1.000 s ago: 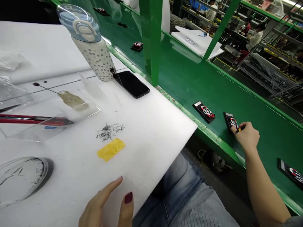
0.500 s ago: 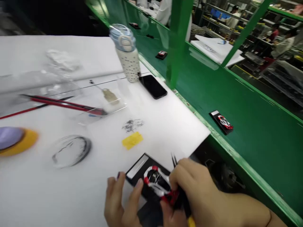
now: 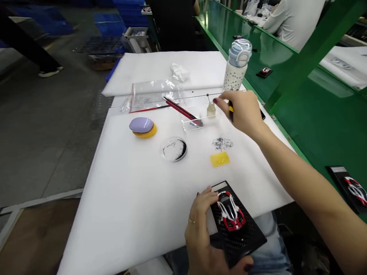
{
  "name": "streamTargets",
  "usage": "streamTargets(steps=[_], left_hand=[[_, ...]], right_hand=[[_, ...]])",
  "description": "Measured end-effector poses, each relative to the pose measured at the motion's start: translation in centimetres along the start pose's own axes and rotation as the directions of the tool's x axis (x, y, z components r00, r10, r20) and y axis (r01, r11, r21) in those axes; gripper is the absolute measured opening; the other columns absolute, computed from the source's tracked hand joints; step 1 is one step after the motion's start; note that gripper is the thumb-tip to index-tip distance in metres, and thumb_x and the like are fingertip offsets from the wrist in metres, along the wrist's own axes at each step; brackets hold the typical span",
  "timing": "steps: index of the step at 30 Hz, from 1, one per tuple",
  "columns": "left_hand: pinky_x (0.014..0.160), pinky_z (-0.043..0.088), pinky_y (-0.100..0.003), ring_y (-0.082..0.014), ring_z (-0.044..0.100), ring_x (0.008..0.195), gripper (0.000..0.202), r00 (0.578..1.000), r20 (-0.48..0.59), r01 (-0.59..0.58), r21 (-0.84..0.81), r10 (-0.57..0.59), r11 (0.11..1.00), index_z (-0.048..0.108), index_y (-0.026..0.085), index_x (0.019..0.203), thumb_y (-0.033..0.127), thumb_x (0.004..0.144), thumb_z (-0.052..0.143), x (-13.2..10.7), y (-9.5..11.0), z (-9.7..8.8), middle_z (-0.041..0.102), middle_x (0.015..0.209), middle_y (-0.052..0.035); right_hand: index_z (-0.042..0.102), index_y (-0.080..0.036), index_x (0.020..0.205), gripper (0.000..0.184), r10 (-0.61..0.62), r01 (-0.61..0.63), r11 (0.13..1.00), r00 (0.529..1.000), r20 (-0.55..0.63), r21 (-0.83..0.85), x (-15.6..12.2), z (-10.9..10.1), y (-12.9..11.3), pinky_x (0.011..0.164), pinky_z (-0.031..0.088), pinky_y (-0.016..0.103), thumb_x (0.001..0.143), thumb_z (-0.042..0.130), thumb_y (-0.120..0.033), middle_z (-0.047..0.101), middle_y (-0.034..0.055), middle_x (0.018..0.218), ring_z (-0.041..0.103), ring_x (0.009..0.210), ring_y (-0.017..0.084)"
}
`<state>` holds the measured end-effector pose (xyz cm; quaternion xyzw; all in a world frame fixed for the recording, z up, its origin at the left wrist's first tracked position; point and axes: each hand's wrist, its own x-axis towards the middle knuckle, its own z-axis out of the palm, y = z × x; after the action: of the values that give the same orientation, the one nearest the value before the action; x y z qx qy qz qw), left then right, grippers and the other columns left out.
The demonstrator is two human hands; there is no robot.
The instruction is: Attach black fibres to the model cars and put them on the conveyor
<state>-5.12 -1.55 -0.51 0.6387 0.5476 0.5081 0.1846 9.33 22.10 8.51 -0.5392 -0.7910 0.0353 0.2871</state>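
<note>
A small red, white and black model car (image 3: 231,211) sits on a black base plate (image 3: 241,236) at the near edge of the white foam pad (image 3: 137,191). My left hand (image 3: 202,229) grips the plate's left side, fingers curled against the car. My right hand (image 3: 242,112) is stretched out to the far side, closed round a yellow-handled tool (image 3: 231,109). Its fingertips are next to a small glue bottle (image 3: 211,109) with a pin-topped stick. A heap of tiny metal pins (image 3: 222,143) and a yellow tape patch (image 3: 220,159) lie below that hand.
A round dish of pins (image 3: 174,149), a purple and yellow pad (image 3: 142,127), red-handled tools (image 3: 182,111), a clear bag (image 3: 151,95) and a dotted water bottle (image 3: 236,67) stand on the foam. The green conveyor (image 3: 315,126) on the right carries another car plate (image 3: 349,189). A person (image 3: 292,19) sits beyond.
My right hand left the car and reached forward to the small bottle. The car plate stays at the near edge in my left hand. My head has turned left.
</note>
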Motion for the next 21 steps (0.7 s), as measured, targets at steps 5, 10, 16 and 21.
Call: streamTargets(steps=[5,10,16,21], left_hand=[[0.099,0.053,-0.045,-0.0306,0.064,0.115,0.090,0.994,0.019,0.105,-0.065,-0.104,0.992,0.056,0.020,0.126,0.095,0.080,0.039,-0.1,0.2,0.6,0.063,0.119,-0.0127],[0.099,0.052,-0.046,-0.0306,0.063,0.112,0.091,0.995,-0.004,0.097,-0.039,-0.097,0.995,0.056,0.021,0.125,0.097,0.077,0.041,-0.4,-0.3,1.2,0.062,0.117,-0.0128],[0.091,0.054,-0.042,-0.0282,0.065,0.105,0.086,0.996,0.025,0.089,-0.100,-0.087,0.991,0.056,0.023,0.119,0.096,0.078,0.042,0.8,0.0,0.9,0.064,0.112,-0.0091],[0.091,0.052,-0.039,-0.0234,0.065,0.103,0.037,0.989,-0.020,0.140,-0.136,-0.144,0.981,0.059,0.025,0.113,0.058,0.100,0.048,0.8,0.0,1.2,0.067,0.108,-0.0052]], right_hand=[[0.074,-0.011,0.096,0.027,0.057,-0.042,0.975,0.996,0.063,-0.219,4.4,2.1,-0.4,0.080,0.045,0.037,0.098,0.056,-0.032,0.066,0.0043,0.077,0.070,0.094,0.029],[0.068,-0.009,0.088,0.032,-0.092,0.080,0.991,0.990,-0.109,-0.112,3.6,-1.4,-0.9,0.076,0.039,0.032,0.096,0.045,-0.029,0.064,0.0027,0.080,0.067,0.086,0.017],[0.050,-0.028,0.058,0.030,0.256,0.157,0.639,0.879,-0.401,0.753,-3.9,-3.2,-2.1,0.049,0.026,0.033,0.077,0.072,-0.021,0.042,-0.0031,0.053,0.035,0.048,0.015],[0.047,-0.022,0.054,0.039,0.418,-0.141,0.179,0.907,0.054,0.974,-10.5,-1.7,-3.3,0.040,0.020,0.025,0.076,0.080,-0.022,0.031,-0.0081,0.044,0.019,0.040,0.007]])
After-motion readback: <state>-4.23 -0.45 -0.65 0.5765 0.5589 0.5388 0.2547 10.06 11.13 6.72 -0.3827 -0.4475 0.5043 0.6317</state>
